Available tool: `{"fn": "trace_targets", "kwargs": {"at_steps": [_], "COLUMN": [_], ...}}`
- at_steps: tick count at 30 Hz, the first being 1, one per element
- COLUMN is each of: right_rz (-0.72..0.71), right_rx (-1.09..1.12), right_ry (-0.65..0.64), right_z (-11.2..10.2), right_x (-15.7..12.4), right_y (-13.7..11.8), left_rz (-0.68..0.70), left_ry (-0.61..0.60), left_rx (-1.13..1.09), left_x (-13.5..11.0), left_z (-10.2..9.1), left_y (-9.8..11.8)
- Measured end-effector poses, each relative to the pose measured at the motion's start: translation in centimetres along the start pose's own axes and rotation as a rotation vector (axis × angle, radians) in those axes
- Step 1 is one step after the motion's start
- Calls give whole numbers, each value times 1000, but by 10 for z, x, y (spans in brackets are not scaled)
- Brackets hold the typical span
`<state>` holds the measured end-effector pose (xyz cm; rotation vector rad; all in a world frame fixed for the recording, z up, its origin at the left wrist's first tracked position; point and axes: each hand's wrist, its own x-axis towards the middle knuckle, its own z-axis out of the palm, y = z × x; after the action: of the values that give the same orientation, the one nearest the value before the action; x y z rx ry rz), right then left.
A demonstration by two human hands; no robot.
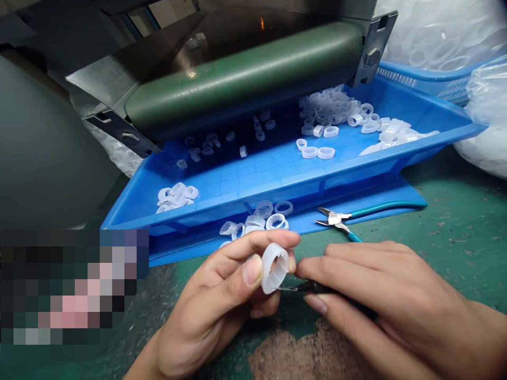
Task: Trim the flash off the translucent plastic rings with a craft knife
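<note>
My left hand (222,301) pinches a translucent white plastic ring (269,269) between thumb and fingers, its opening turned toward the right. In my right hand (400,301) is a dark-handled trimming knife (312,287), held like a pen. The thin metal tip reaches the lower rim of the ring; whether it cuts into the plastic cannot be made out. Just beyond my left fingers lies a small group of similar rings (263,216). Most of the knife's handle is hidden under my right fingers.
A blue tray (237,184) with scattered rings and a heap (332,108) sits under a green conveyor roller (245,79). Teal-handled side cutters (336,217) lie in front of it. Bagged rings (439,37) fill a blue basket at the back right. A blurred patch covers the lower left.
</note>
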<state>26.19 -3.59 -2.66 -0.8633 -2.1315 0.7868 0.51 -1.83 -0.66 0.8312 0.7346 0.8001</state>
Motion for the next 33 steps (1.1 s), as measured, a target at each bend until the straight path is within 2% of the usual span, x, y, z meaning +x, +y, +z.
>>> {"fn": "trace_targets", "kwargs": {"at_steps": [19, 25, 29, 33], "right_rz": [-45, 9, -11, -21], "right_rx": [-99, -304, -334, -339], "right_ry": [66, 104, 121, 132], "right_z": [6, 7, 6, 6], "right_x": [-2, 21, 34, 34], "right_y": [2, -7, -11, -12], "left_rz": [17, 3, 0, 15], "left_ry": [-14, -2, 10, 19], "left_rx": [-4, -1, 4, 1], "left_x": [-2, -2, -1, 1], "left_z": [-2, -2, 0, 1], "left_y": [-2, 0, 2, -1]}}
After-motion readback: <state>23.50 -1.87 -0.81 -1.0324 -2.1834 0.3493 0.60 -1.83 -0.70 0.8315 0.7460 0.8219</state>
